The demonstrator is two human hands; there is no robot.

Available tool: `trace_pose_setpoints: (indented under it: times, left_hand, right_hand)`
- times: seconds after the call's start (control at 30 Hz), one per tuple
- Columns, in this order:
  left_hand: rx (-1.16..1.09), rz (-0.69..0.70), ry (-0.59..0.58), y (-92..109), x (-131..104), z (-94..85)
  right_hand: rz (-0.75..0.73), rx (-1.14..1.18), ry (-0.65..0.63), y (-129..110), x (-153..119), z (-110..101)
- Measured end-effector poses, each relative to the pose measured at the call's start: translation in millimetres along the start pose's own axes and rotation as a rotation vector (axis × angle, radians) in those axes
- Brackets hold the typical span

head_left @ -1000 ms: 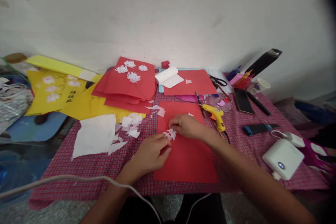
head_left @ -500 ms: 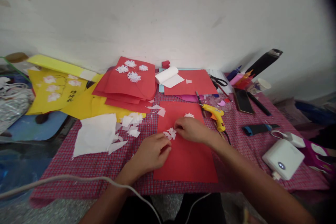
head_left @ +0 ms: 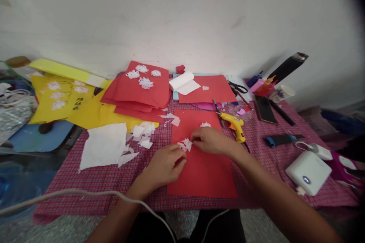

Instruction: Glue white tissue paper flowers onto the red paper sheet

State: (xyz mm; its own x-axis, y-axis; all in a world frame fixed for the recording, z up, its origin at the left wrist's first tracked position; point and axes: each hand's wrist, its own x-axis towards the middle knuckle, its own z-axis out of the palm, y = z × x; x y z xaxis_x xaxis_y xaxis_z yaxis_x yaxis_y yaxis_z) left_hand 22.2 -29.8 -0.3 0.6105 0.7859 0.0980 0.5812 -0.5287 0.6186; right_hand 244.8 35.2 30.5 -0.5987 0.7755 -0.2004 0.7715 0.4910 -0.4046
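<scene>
A small white paper flower [head_left: 187, 144] with pointed petals lies on a red sheet of paper [head_left: 203, 178]. My left hand [head_left: 167, 163] is at its left edge, the bent fingertips closed on the petals. From the other side, my right hand [head_left: 208, 140] pinches the flower's right edge between thumb and forefinger. Another white paper flower [head_left: 205, 124] shows just beyond my right hand, partly covered by it. Cut white paper scraps [head_left: 144, 136] are strewn left of the red sheet, beside a larger white paper piece [head_left: 102, 146].
A yellow glue gun [head_left: 234, 124] lies right of the sheet. Behind are red cards with white flowers [head_left: 142, 93], a white paper roll [head_left: 182, 82] and scissors [head_left: 238, 88]. A phone [head_left: 264, 109], cutter knife [head_left: 281, 140] and white power box [head_left: 309, 172] sit right. A cable [head_left: 94, 193] crosses in front.
Hardly anything differs. Both hands stay at the same flower, and the whole view has shifted very slightly.
</scene>
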Motion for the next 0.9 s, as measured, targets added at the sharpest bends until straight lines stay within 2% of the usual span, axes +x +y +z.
trace_pose_setpoints:
  times: [0.13,0.33,0.6,0.7,0.8,0.9]
  left_hand:
    - [-0.006,0.006,0.002,1,0,-0.5]
    - [0.005,0.003,-0.005,0,0,-0.3]
    - [-0.002,0.000,0.003,1,-1,0.1]
    - [-0.051,-0.013,0.061,1,-1,-1.0]
    - [-0.086,-0.078,0.178,-1,-1,-2.5]
    - [-0.092,-0.133,0.281,-5,0,-3.5]
  right_hand:
    - [0.028,0.011,0.066,0,1,1]
    - [-0.013,0.052,0.018,-5,1,3]
    - [0.000,0.041,0.057,-8,1,-1]
    - [0.008,0.030,0.079,-10,-2,-1]
    - [0.038,0.040,0.191,-10,-11,-3]
    - [0.080,0.087,0.299,-8,-34,-5]
